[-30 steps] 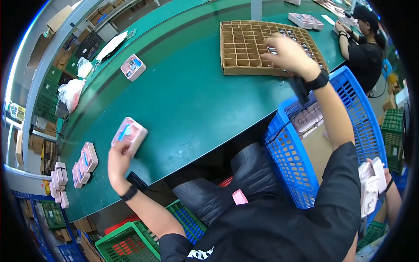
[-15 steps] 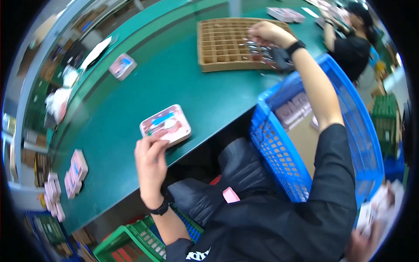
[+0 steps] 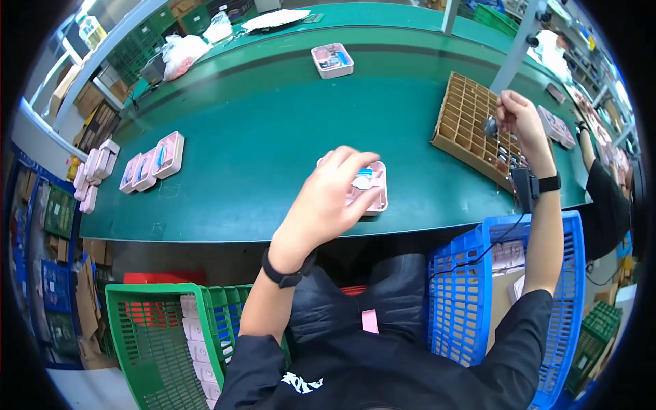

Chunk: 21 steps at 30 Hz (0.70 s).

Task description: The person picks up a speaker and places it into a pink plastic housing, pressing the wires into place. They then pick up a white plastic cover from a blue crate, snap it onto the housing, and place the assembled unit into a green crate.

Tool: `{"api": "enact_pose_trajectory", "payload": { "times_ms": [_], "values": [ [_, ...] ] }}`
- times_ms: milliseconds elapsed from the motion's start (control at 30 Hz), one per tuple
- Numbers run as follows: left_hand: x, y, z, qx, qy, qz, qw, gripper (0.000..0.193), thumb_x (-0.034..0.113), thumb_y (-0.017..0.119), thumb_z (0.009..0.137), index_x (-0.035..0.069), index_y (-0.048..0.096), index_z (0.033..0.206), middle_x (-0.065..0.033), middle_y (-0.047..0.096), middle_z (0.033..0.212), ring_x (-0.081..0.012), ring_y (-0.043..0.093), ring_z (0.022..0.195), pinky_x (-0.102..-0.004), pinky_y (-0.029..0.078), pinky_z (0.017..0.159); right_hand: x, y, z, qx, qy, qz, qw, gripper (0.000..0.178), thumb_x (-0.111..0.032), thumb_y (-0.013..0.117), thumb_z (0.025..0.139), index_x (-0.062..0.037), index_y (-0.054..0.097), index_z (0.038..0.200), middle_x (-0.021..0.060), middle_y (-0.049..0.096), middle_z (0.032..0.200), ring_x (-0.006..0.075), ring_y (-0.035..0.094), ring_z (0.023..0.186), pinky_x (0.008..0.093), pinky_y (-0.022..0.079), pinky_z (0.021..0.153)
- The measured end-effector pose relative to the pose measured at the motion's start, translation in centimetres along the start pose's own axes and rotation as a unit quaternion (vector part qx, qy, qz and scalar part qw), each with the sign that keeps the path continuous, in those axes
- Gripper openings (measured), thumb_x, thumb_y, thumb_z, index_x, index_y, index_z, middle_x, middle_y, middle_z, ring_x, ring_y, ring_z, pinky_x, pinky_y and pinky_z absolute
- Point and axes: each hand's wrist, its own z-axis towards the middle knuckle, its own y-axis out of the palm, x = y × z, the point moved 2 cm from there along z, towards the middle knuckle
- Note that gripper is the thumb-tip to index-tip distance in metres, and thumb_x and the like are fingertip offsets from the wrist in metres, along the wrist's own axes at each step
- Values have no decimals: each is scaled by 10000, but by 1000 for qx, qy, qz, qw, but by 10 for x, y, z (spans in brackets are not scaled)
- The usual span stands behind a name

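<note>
My left hand [image 3: 329,195] is over a pink open case [image 3: 383,198] near the table's front edge, fingers apart, hiding much of it. Inside the case show a blue strip [image 3: 365,172] and a whitish round piece [image 3: 363,183]. To the right, my right hand [image 3: 521,119] is raised above a divided cardboard tray [image 3: 454,130], fingertips pinched on a small round grey part [image 3: 490,126]. Several small metallic pieces [image 3: 504,156] sit in the tray's compartments near my right wrist.
Several filled pink cases [image 3: 167,156] and stacked ones [image 3: 96,171] stand on the left of the green table [image 3: 260,164]. Another case [image 3: 333,61] lies at the back. A blue crate [image 3: 454,301] and a green crate [image 3: 160,290] flank my legs. A person [image 3: 605,198] works at right.
My view has swung to the right. My right hand has lifted from the pieces in the cardboard tray with a round grey part. My left hand has moved from the case's edge to over it.
</note>
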Motion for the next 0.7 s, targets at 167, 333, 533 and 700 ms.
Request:
{"api": "enact_pose_trajectory", "payload": {
  "times_ms": [167, 333, 533, 700],
  "values": [
    [2, 15, 9, -46, 11, 11, 999, 337, 135, 784, 906, 30, 687, 1212, -149, 646, 1158, -359, 658, 1096, -442, 543, 926, 51, -23, 4, 50, 27, -253, 966, 302, -358, 720, 1028, -77, 685, 1132, 16, 651, 1011, 159, 623, 943, 316, 515, 854],
    [-14, 31, 3, -69, 1, -25, 997, 296, 136, 793, 905, 28, 700, 1165, -144, 639, 1188, -362, 663, 1109, -440, 551, 935, 60, -7, -12, -27, -198, -501, 842, 432, -374, 835, 904, -83, 730, 1206, 124, 632, 1284, 350, 579, 1203, 472, 497, 1037],
    [-39, 33, -14, -36, 14, -35, 999, 233, 131, 792, 898, 36, 707, 1093, -180, 645, 1195, -382, 664, 1112, -456, 554, 955, 60, 37, 32, -97, -145, -527, 832, 349, -300, 826, 925, -23, 741, 1120, 191, 707, 1090, 341, 703, 990, 441, 556, 836],
    [-56, 50, 0, -33, 38, 9, 999, 278, 251, 806, 810, 71, 745, 1012, -176, 687, 1028, -407, 681, 988, -510, 565, 830, 103, -48, 68, -116, -125, -345, 923, 360, -130, 651, 1078, 8, 617, 1408, 231, 696, 1337, 316, 687, 1199, 406, 539, 1069]
  ]
}}
